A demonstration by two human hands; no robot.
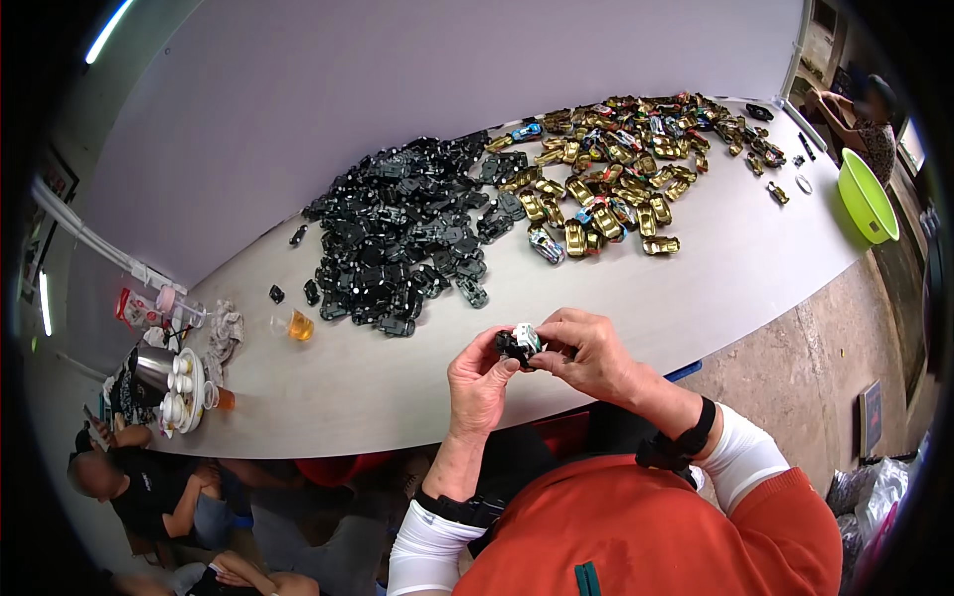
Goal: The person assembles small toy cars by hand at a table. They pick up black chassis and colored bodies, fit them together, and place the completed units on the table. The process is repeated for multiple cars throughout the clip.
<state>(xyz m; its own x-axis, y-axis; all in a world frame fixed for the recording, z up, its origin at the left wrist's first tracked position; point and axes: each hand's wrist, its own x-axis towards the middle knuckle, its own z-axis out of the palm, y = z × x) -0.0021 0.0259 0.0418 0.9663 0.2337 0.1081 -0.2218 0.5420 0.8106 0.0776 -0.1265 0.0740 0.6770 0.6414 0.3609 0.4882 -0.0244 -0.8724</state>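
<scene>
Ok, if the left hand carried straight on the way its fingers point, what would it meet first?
The small black-and-white toy car that both hands pinch. The left hand points up and right at it; beyond it lies the right hand.

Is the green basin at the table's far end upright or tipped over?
Upright: the green basin sits on the table edge, open mouth up. Contents cannot be told.

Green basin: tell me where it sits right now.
In the head view the green basin sits at the far right end of the table, right of the heap of gold toy car parts, with another person's arm just beyond it.
</scene>
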